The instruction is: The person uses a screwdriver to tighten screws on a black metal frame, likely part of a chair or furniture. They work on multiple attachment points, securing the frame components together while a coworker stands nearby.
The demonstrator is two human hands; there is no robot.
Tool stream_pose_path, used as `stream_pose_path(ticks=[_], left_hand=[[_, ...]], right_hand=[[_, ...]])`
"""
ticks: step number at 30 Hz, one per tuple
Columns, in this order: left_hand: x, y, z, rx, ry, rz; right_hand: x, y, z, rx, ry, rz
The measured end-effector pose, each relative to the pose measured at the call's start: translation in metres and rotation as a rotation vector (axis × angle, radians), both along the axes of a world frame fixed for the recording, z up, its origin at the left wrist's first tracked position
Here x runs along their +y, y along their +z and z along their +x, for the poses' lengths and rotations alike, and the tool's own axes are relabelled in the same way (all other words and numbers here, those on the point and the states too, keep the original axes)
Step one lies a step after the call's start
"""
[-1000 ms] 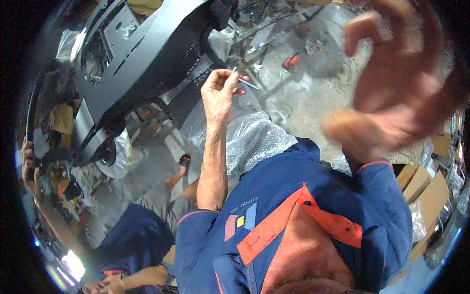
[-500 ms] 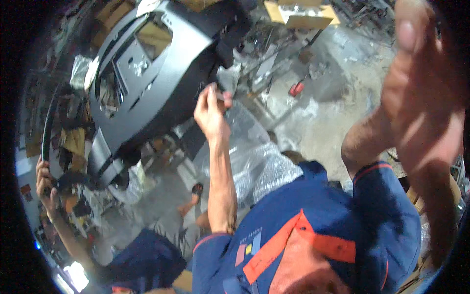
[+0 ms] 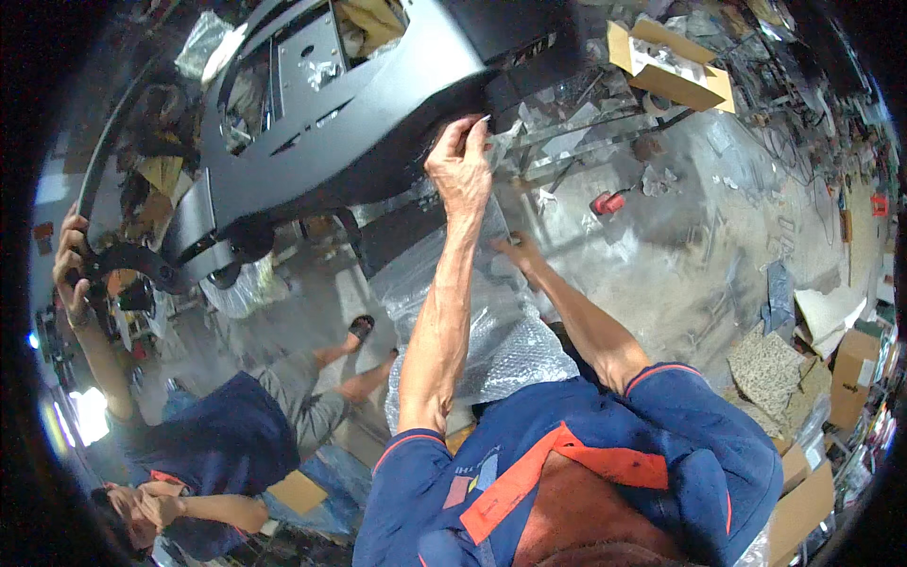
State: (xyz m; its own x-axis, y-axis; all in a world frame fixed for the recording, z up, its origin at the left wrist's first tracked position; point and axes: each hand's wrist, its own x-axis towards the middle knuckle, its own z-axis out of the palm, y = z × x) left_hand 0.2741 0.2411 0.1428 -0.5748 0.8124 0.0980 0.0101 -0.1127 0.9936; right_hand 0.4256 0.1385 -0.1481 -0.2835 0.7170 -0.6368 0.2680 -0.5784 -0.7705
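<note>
A large dark grey moulded panel [image 3: 312,142] with big cut-outs fills the upper left, tilted. At its lower right edge is my left hand [image 3: 460,175], its thumb and fingers closed in a pinch; what they hold, if anything, is too small to make out. Clear bubble wrap [image 3: 491,350] hangs below the panel, in front of my body. My right hand [image 3: 511,249] is low beside the upper right edge of this wrap. Its fingers are small and partly hidden, so their grip cannot be read.
A co-worker [image 3: 227,416] stands at the left, one hand [image 3: 71,260] on a curved black bar [image 3: 99,156] by the panel. An opened cardboard box [image 3: 675,80] stands at the upper right. A red object [image 3: 607,202] lies on the floor [image 3: 661,255]. Cartons [image 3: 855,378] and foam sheets stand at the right.
My right hand has come down from high and close at the upper right to beside the bubble wrap. My left hand stays at the panel's edge. The view has shifted.
</note>
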Motion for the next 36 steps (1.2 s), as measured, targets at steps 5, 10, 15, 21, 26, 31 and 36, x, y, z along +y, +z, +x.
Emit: stream_pose_path(ticks=[5, 10, 15, 21, 26, 31, 36], left_hand=[[-0.001, -0.002, 0.0, -0.003, 0.018, 0.045], [0.005, 0.0, -0.002, 0.011, 0.056, 0.018], [0.003, 0.004, -0.005, -0.064, 0.016, 0.032], [0.003, 0.003, -0.012, 0.095, 0.014, 0.064], [0.005, 0.002, -0.009, 0.015, 0.019, 0.077], [0.007, 0.0, -0.012, -0.008, 0.005, 0.057], [0.008, -0.006, -0.023, 0.125, -0.047, 0.128]], right_hand=[[0.034, 0.029, -0.02, 0.092, -0.012, 0.072], [0.045, 0.024, -0.032, 0.236, -0.044, -0.055], [0.046, 0.015, -0.041, 0.215, -0.063, 0.032], [0.044, -0.002, -0.036, 0.166, -0.016, 0.124], [0.042, -0.013, -0.028, 0.142, 0.005, 0.164], [0.038, -0.017, -0.026, 0.125, 0.032, 0.182], [0.036, -0.022, -0.025, 0.117, 0.051, 0.194]])
